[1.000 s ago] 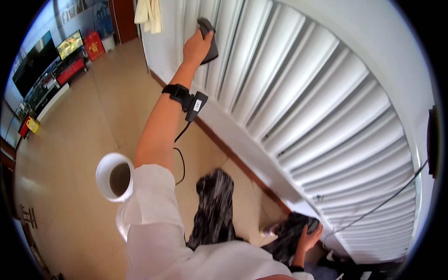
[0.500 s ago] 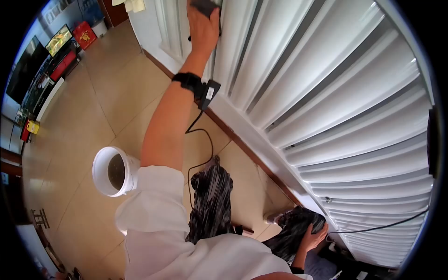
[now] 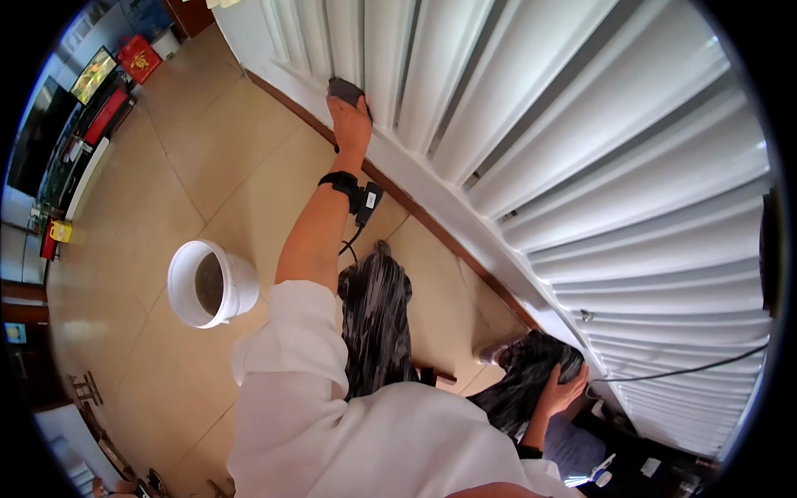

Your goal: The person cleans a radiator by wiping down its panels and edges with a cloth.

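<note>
My left hand [image 3: 351, 124] is closed round a dark grey cloth [image 3: 345, 90], pressed against the lower end of a white slatted panel [image 3: 498, 108]. How the cloth is folded cannot be made out. A black strap with a small box [image 3: 366, 199] sits on my left wrist, and a cable runs down from it. My right hand [image 3: 564, 388] lies with its fingers apart over my right knee [image 3: 544, 361], in black patterned trousers, holding nothing. On the floor left of my left arm stands a white bucket [image 3: 241, 286] with murky water in it.
A brown skirting strip [image 3: 427, 220] runs along the panel's base on the tiled floor [image 3: 158, 274]. A black cable [image 3: 681, 375] crosses the panel at lower right. At the far left are a screen [image 3: 93, 75] and a red box [image 3: 138, 58].
My left hand has moved down the panel with the cloth, from the upper slats to their lower end. My right hand stays on the knee. The view has shifted slightly.
</note>
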The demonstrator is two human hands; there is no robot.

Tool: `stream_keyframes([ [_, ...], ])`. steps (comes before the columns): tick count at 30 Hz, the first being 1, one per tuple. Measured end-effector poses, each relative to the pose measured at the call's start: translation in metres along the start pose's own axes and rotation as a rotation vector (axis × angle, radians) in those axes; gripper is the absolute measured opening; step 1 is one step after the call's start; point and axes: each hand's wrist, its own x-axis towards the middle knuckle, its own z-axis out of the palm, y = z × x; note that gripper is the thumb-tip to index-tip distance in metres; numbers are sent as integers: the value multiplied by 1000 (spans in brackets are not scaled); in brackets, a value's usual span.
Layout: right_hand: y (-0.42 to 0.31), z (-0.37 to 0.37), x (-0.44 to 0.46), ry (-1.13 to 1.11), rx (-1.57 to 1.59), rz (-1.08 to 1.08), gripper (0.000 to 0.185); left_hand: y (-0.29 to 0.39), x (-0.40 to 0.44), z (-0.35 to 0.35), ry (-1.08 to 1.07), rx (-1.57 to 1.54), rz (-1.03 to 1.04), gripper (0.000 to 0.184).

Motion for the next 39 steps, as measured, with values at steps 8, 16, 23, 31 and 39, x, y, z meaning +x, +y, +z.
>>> stream_keyframes([
  [8, 2, -1, -6, 17, 46, 35, 60, 23, -60, -9, -245, 160, 59, 57],
  [16, 17, 2, -10, 76, 87, 16, 60, 72, -96, -33, -557, 347, 114, 54],
  [23, 26, 0, -14, 76, 122, 50, 59, 98, -143, -38, -688, 446, 420, 50],
  [31, 36, 6, -16, 103, 161, 59, 60, 142, -208, -35, -638, 316, 509, 31],
  [39, 41, 0, -19, 98, 124, 72, 67, 196, -292, -43, -828, 235, 894, 46],
])
